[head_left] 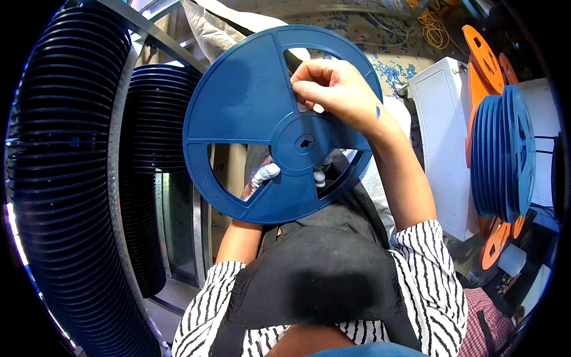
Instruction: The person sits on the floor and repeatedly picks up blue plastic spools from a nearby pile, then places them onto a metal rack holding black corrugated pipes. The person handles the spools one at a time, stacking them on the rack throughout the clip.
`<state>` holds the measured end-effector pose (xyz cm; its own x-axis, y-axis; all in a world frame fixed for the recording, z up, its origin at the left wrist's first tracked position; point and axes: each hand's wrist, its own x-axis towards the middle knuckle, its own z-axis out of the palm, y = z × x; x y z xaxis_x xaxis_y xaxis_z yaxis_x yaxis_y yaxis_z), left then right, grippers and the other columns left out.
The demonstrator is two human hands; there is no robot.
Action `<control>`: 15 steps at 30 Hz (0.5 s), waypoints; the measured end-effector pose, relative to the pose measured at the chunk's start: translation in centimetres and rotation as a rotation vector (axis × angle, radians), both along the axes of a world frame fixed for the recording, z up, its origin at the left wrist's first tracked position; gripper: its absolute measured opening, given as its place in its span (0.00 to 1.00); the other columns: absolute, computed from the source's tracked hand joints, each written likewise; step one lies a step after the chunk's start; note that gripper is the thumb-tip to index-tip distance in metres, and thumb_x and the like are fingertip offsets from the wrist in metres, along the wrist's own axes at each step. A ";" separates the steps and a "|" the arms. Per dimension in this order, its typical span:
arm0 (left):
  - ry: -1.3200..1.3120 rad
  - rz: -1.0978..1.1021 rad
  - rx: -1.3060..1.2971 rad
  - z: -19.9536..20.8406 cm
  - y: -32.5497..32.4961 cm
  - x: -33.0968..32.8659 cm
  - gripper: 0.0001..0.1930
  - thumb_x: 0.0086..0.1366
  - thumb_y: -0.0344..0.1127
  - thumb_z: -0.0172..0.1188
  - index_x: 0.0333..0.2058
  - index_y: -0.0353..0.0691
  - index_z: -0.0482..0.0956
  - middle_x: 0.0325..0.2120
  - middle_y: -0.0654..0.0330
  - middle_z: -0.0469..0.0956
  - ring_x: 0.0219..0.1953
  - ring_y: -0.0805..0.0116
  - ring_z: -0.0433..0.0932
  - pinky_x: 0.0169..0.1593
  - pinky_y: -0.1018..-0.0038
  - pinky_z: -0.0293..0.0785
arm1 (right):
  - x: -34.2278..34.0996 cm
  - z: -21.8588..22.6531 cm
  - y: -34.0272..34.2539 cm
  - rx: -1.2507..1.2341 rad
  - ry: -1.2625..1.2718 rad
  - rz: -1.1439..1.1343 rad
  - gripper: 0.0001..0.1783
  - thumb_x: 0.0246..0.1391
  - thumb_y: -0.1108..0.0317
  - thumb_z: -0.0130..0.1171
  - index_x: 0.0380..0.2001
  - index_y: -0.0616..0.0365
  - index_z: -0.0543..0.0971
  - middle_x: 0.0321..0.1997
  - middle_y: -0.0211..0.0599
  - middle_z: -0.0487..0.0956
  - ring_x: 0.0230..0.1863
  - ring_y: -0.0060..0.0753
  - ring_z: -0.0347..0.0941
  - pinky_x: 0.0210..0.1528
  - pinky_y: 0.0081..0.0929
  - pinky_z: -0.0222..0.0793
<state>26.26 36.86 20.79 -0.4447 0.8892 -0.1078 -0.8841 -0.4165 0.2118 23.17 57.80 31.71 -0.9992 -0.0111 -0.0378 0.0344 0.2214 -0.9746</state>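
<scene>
A large blue plastic reel flange (238,89), with cutouts and a keyed hub hole, is held up in front of me, tilted. My left hand (263,175) supports it from below. White coverings on its fingers show through the lower cutouts, and the rest of that hand is hidden behind the disc. My right hand (333,89) is over the upper cutout, fingers curled and pinched against the spoke's edge. Whatever those fingers hold is too small or too hidden to make out. A small blue flake (378,112) sticks to my right wrist.
Long rows of stacked dark discs (71,143) stand in a metal rack (122,178) on the left. Right of me are a white box (443,143), a stack of blue reels (496,154) and orange reel flanges (483,56). Blue scraps (392,74) and a yellow cable (434,30) lie on the floor.
</scene>
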 end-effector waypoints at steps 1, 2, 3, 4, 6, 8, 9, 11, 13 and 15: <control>0.010 0.000 -0.006 0.0 -0.1 0.0 0.42 0.55 0.48 0.61 0.63 0.32 0.55 0.48 0.36 0.72 0.47 0.45 0.77 0.54 0.53 0.74 | -0.2 -0.4 -0.1 0.004 0.010 0.000 0.09 0.53 0.66 0.59 0.31 0.60 0.80 0.24 0.25 0.75 0.27 0.14 0.69 0.32 0.15 0.65; 0.024 0.000 -0.012 0.1 -0.1 0.0 0.42 0.55 0.48 0.61 0.63 0.32 0.55 0.48 0.36 0.72 0.47 0.45 0.77 0.54 0.53 0.74 | -0.3 -0.6 -0.2 0.007 0.019 0.000 0.08 0.53 0.66 0.59 0.31 0.60 0.80 0.24 0.25 0.75 0.27 0.14 0.68 0.32 0.15 0.65; 0.033 0.002 -0.020 0.0 -0.2 0.1 0.42 0.55 0.48 0.61 0.63 0.32 0.55 0.48 0.36 0.72 0.47 0.46 0.77 0.54 0.53 0.74 | -0.3 -0.6 -0.5 -0.002 0.021 -0.012 0.07 0.52 0.68 0.58 0.30 0.61 0.79 0.23 0.25 0.75 0.25 0.14 0.68 0.31 0.15 0.65; 0.045 0.001 -0.027 -0.2 -0.2 0.2 0.42 0.55 0.48 0.61 0.63 0.32 0.55 0.48 0.36 0.72 0.47 0.46 0.77 0.54 0.53 0.74 | -0.4 -0.4 -0.6 0.016 0.019 -0.015 0.07 0.52 0.68 0.58 0.30 0.61 0.79 0.23 0.25 0.75 0.25 0.14 0.68 0.31 0.15 0.65; 0.079 0.004 -0.047 -0.5 -0.2 0.1 0.42 0.54 0.48 0.61 0.63 0.32 0.55 0.48 0.36 0.72 0.47 0.46 0.77 0.55 0.53 0.74 | -0.6 -0.2 -0.7 0.050 0.014 -0.020 0.07 0.51 0.70 0.57 0.29 0.62 0.79 0.22 0.26 0.75 0.25 0.14 0.68 0.30 0.15 0.65; 0.056 0.038 -0.137 0.9 0.2 0.4 0.42 0.52 0.46 0.61 0.62 0.31 0.57 0.43 0.37 0.75 0.46 0.46 0.78 0.54 0.53 0.74 | -0.9 -1.1 -0.1 0.137 0.159 -0.026 0.08 0.50 0.71 0.55 0.31 0.64 0.81 0.23 0.29 0.77 0.26 0.16 0.71 0.31 0.17 0.67; 0.017 0.035 -0.091 0.9 0.2 0.4 0.42 0.53 0.47 0.61 0.62 0.31 0.56 0.45 0.37 0.75 0.47 0.46 0.77 0.54 0.54 0.74 | -0.9 -0.8 0.5 0.215 0.218 -0.103 0.09 0.51 0.71 0.54 0.31 0.63 0.81 0.24 0.29 0.78 0.26 0.17 0.72 0.32 0.17 0.68; -0.038 0.037 -0.034 0.8 0.0 0.3 0.43 0.53 0.47 0.61 0.62 0.31 0.56 0.47 0.36 0.74 0.48 0.46 0.77 0.54 0.54 0.74 | -0.4 0.0 1.7 0.267 0.330 -0.233 0.11 0.53 0.73 0.51 0.33 0.63 0.82 0.29 0.30 0.80 0.28 0.20 0.74 0.35 0.19 0.71; -0.092 0.061 0.001 0.6 -0.2 0.1 0.43 0.52 0.47 0.61 0.62 0.31 0.56 0.48 0.36 0.73 0.48 0.45 0.77 0.54 0.54 0.74 | 0.5 -1.0 4.2 0.030 0.305 -0.328 0.11 0.54 0.73 0.51 0.36 0.60 0.82 0.32 0.30 0.81 0.28 0.16 0.73 0.30 0.13 0.66; -0.163 0.067 0.048 0.7 -0.3 -0.2 0.43 0.52 0.47 0.61 0.63 0.31 0.56 0.49 0.35 0.72 0.48 0.45 0.76 0.54 0.54 0.74 | 2.1 -1.2 6.5 -0.108 0.262 -0.420 0.11 0.54 0.71 0.52 0.37 0.58 0.83 0.31 0.31 0.82 0.28 0.16 0.74 0.28 0.12 0.64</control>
<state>26.10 36.61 21.51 -0.4834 0.8638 -0.1419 -0.8750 -0.4819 0.0467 25.23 64.28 30.50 -0.8942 0.4035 0.1938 -0.1498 0.1382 -0.9790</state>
